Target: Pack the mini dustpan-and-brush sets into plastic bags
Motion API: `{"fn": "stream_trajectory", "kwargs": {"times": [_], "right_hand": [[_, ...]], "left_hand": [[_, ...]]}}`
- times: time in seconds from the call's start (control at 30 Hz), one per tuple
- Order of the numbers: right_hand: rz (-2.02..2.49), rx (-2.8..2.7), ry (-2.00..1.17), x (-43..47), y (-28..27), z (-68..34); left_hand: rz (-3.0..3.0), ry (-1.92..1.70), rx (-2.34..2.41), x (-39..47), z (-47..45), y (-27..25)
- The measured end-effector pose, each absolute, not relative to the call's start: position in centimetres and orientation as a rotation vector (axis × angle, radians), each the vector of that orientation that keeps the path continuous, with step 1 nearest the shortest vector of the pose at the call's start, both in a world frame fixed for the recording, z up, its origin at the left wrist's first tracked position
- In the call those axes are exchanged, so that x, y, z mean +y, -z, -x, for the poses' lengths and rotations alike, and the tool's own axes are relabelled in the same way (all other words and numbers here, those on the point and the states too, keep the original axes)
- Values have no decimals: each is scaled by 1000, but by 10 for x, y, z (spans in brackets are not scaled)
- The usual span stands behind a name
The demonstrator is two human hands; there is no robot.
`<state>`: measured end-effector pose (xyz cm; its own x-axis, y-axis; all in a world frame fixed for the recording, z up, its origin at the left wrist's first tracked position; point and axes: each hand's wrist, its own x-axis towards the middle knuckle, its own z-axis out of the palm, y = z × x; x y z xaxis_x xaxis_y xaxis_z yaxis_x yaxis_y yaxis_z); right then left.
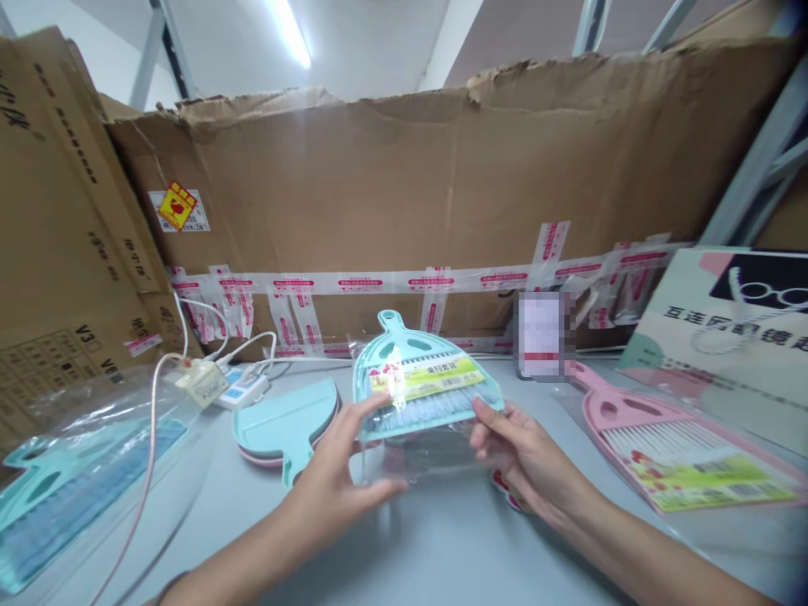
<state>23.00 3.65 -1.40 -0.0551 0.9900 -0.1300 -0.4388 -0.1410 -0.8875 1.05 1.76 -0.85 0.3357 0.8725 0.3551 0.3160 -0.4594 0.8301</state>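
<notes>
A light-blue dustpan and brush set (420, 379) in a clear plastic bag (410, 454) is held up above the table, handle pointing away from me. A yellow-green label lies across the brush bristles. My right hand (521, 450) pinches its lower right corner between thumb and fingers. On the left side my left hand (344, 463) is open, its thumb stretched away from the fingers, and its fingertips lie against the set's left edge. Loose film hangs below the dustpan, between both hands. A small red and green printed piece (508, 492) shows partly beneath my right hand.
Stacked dustpans (284, 425), blue over pink, lie left of centre. A bagged blue set (82, 480) lies far left, a pink one (682, 446) on the right. A power strip (243, 387) with cables, a phone (539, 335), a printed bag (738, 337) and a cardboard wall (379, 194) stand behind.
</notes>
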Motion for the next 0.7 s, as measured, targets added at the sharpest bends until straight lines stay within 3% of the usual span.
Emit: {"fn": "stream_trajectory", "kwargs": {"times": [0.23,0.4,0.5,0.7], "right_hand": [[959,-1101,-1316,34,10,-230],[733,-1416,-1182,35,15,-242],[819,-1698,-967,34,17,-246],[924,-1300,-1066,39,24,-237]], "left_hand": [[-2029,-1426,1099,25,-7,12],[-2059,-1440,1283,23,-6,8],[-2033,-1419,1313,21,-5,6],[-2227,-1127,1184,19,-6,7]]}}
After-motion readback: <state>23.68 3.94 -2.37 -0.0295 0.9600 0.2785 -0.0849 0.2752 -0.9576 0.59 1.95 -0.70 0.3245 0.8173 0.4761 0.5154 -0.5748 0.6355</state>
